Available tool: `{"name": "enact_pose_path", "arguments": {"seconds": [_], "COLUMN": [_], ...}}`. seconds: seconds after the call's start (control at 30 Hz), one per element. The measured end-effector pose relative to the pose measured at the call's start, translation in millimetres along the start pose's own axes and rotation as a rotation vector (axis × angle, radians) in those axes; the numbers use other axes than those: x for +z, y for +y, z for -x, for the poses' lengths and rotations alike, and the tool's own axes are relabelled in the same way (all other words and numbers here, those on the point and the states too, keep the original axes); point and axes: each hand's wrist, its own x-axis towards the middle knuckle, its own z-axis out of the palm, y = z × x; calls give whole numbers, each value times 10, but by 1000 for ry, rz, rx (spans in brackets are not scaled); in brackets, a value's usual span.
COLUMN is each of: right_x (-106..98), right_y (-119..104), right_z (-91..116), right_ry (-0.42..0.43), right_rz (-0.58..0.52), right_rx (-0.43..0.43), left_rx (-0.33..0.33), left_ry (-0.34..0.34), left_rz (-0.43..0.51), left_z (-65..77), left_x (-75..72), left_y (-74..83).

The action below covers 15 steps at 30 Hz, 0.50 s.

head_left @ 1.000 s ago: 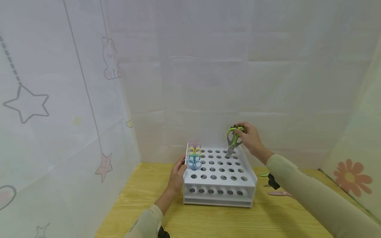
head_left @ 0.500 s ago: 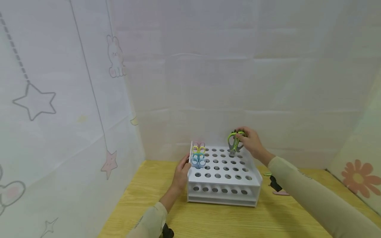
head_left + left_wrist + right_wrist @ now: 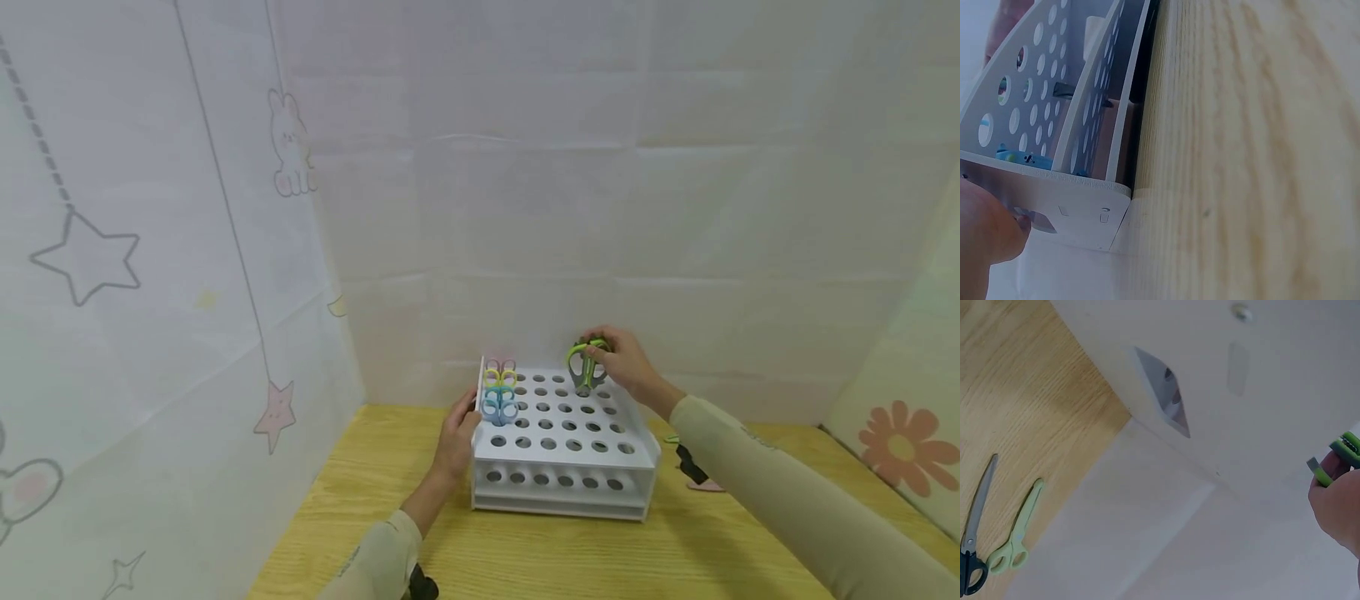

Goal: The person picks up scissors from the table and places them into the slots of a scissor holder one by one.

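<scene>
A white rack (image 3: 558, 502) with rows of round holes stands on the wooden table. My right hand (image 3: 628, 367) pinches green-and-grey scissors (image 3: 588, 372) by the handles above its back right part. Their blades point down and are mostly hidden at a hole in the top. In the right wrist view only bits of the green handles (image 3: 1321, 472) show by the fingers. My left hand (image 3: 453, 437) grips the rack's left side, close to the side cutout (image 3: 1038, 220) in the left wrist view. Several small scissors (image 3: 500, 400) with pink, yellow, teal and light-blue handles stand along the left column.
Light-green scissors (image 3: 1019, 534) and dark-handled scissors (image 3: 972, 540) lie on the table right of the rack. A pink item (image 3: 705, 486) shows partly under the right sleeve. Pale printed sheets (image 3: 480, 208) wall the table at the back and sides.
The green-and-grey scissors have gone down with the right hand, their blades dropping out of sight at the hole. The head view has shifted slightly. The left hand keeps its place on the rack.
</scene>
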Motion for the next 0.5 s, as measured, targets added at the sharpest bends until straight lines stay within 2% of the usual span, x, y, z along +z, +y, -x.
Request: {"name": "enact_pose_path", "arguments": {"seconds": [0.23, 0.5], "right_x": [-11, 41], "right_y": [95, 45], "right_z": [107, 73], "right_ry": [10, -13], "right_rz": [-9, 77], "right_rx": [29, 38], "left_rx": [-15, -15], "left_ry": [-14, 10], "left_rz": [-1, -25], "left_z": [-3, 3], "left_x": [50, 18], "left_y": [-30, -21]}}
